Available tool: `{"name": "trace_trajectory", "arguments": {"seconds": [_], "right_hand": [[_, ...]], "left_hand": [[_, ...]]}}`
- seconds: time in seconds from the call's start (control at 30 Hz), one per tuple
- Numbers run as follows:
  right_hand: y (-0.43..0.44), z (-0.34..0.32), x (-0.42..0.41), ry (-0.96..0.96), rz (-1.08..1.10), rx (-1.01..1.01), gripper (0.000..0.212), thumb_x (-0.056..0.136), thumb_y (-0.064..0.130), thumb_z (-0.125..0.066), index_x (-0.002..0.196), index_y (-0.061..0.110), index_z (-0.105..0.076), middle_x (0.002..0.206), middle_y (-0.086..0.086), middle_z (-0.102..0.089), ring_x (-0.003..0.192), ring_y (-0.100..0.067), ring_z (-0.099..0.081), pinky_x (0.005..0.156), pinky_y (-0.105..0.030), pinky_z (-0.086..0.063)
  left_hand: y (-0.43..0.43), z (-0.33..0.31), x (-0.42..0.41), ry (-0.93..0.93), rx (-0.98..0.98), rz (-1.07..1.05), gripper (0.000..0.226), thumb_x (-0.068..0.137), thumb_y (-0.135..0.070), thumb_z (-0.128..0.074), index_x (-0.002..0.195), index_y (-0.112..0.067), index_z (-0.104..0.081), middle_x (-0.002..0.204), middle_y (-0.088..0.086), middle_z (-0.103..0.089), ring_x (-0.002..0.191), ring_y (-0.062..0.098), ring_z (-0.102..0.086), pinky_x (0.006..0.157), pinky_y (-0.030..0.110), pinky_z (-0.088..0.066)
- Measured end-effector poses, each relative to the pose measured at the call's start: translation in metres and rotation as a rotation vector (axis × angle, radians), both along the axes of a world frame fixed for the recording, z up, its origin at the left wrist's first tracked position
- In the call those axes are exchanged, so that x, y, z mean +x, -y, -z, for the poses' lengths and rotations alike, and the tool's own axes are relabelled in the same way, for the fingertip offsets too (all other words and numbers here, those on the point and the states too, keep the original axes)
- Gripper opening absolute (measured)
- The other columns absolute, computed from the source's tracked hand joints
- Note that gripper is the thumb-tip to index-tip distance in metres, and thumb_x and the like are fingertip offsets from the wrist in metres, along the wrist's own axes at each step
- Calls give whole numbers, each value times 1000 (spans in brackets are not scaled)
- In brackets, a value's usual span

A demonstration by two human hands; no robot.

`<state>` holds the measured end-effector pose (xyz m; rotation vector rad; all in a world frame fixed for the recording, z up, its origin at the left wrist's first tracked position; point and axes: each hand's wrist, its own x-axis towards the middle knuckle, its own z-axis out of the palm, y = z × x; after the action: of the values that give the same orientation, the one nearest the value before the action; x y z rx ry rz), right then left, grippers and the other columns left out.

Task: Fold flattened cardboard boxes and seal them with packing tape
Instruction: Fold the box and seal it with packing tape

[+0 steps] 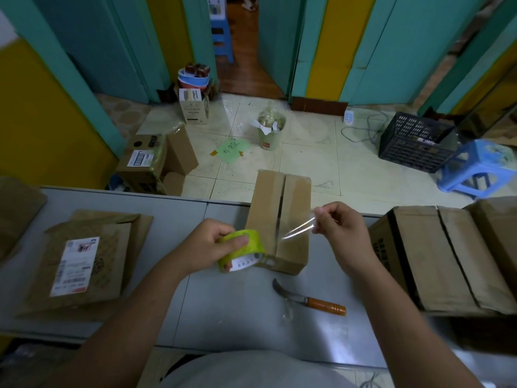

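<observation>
A folded brown cardboard box (291, 208) stands on the grey table (237, 312), its two top flaps meeting along a dark middle seam. My left hand (212, 243) grips a yellow-green roll of packing tape (249, 247) just left of the box's near end. My right hand (337, 228) pinches the free end of a clear tape strip (298, 230), which stretches from the roll across the near part of the box top.
A curved knife with an orange handle (310, 299) lies on the table in front of the box. Flattened boxes with a shipping label (84, 264) lie at the left. Larger boxes (447, 259) stand at the right. The floor beyond holds boxes, a bin (270, 130), a black crate and a blue stool.
</observation>
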<state>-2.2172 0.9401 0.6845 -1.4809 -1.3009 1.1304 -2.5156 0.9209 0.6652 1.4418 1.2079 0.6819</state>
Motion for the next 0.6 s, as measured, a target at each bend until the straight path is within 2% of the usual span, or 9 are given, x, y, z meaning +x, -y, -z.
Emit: {"name": "trace_trajectory", "arguments": {"seconds": [0.1,0.2,0.27,0.37,0.47,0.53,0.6], "right_hand": [[-2,14,1,-168,41,-107,18,103,17,-61,92,4,-67,76,-3,-69,75,-19,-67,77,-32,-56],[0,22,-1,-306,61,-169,18,103,15,-60,93,2,-67,76,-8,-65,76,-22,-62,77,-34,-56],[2,21,0,-290,78,-127,19,103,13,-60,95,-2,-66,77,-11,-65,75,-23,-62,75,-32,-57],[3,15,1,-110,56,6,17,103,16,-62,93,2,-65,80,-13,-67,74,-23,-65,74,-35,-59],[8,15,-5,-3,47,69,15,103,15,-63,90,8,-64,78,-12,-68,75,-24,-67,74,-36,-59],[13,17,-5,9,107,84,15,103,15,-62,91,6,-64,77,-12,-68,73,-22,-67,71,-31,-58],[18,21,1,-1,144,66,15,102,15,-63,92,4,-65,77,-12,-69,71,-20,-67,70,-29,-57]], "left_hand": [[3,-2,-4,273,-20,-26,53,83,-62,-81,71,-11,-72,62,20,-67,50,22,-65,53,28,-54],[1,-6,-4,384,-25,-44,54,79,-59,-86,68,-9,-67,56,19,-61,44,19,-58,47,24,-48],[0,-5,-3,303,10,-65,48,80,-50,-85,65,-10,-64,54,14,-53,43,16,-54,44,23,-44],[-3,3,-1,135,14,-66,33,89,-36,-75,61,-21,-66,53,7,-52,45,16,-56,44,25,-45],[-7,10,0,-26,25,-32,40,91,-37,-73,58,-21,-59,53,4,-46,47,16,-52,48,25,-42],[-11,15,-8,-213,18,33,47,94,-37,-76,57,-16,-55,50,7,-45,45,18,-50,49,25,-40],[-15,20,-19,-417,-10,56,53,94,-45,-76,58,-14,-52,47,7,-42,41,19,-53,49,26,-40]]}}
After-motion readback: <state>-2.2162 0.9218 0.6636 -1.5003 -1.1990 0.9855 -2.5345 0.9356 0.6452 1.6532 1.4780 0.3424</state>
